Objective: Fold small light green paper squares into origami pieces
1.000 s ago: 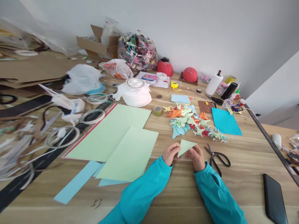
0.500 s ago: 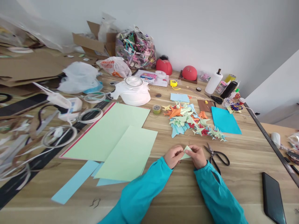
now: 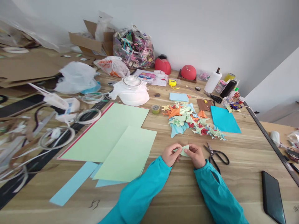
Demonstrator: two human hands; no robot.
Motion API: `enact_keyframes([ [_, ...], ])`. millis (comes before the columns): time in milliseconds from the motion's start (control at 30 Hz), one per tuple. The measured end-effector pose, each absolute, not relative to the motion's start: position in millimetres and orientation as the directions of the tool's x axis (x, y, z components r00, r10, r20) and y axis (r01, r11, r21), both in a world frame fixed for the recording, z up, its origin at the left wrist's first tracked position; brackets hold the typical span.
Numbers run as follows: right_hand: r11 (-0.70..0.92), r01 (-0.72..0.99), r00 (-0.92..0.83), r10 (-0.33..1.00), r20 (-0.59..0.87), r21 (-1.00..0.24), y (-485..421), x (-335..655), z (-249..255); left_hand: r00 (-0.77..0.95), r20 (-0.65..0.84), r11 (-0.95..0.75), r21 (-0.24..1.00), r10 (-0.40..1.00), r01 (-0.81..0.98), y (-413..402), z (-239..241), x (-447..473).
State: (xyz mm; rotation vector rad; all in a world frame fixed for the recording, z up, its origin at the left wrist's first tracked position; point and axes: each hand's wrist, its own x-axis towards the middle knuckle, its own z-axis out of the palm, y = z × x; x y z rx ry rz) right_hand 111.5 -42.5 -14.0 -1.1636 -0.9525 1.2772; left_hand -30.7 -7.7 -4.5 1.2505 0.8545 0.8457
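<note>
A small folded piece of pale green paper [image 3: 185, 150] is pinched between my two hands above the wooden table. My left hand [image 3: 171, 154] grips its left side, and my right hand [image 3: 195, 155] closes thumb and fingers on its right side. Black-handled scissors [image 3: 215, 155] lie just right of my right hand, blades slightly apart. Beyond my hands is a pile of folded paper cranes [image 3: 184, 119] in green, orange, blue and red. Large pale green sheets [image 3: 128, 154] lie to the left, over blue paper strips [image 3: 72, 185].
A phone [image 3: 273, 196] lies at the right front. A bright blue sheet [image 3: 225, 119] is right of the cranes. Rolls of tape, bottles [image 3: 228, 89] and red domed cushions [image 3: 188, 72] stand at the back. Cables [image 3: 57, 137], bags and cardboard crowd the left side.
The green paper has turned between my fingers: its raised point is now a flatter, wider shape. My left hand has shifted slightly left; my right hand stays about where it was.
</note>
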Motion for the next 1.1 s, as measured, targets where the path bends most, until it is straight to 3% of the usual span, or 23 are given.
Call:
enact_keyframes([
  [267, -0.045, -0.275, 0.166, 0.982, -0.093, -0.96, -42.0, 108.8, -17.6, 0.484, 0.013, -0.017, 1.0, 0.875, 0.004, -9.5, -11.2, -29.9],
  [567, -0.07, -0.349, 0.17, 0.976, -0.136, -0.935, -42.0, 109.2, -16.1, 0.51, -0.067, 0.137, 0.985, 0.858, -0.101, -7.3, -13.5, -28.7],
  [1100, -0.063, -0.4, 0.145, 0.981, -0.131, -0.914, -40.2, 110.3, -12.5, 0.496, -0.104, 0.199, 0.969, 0.862, -0.143, -5.6, -20.7, -29.0],
])
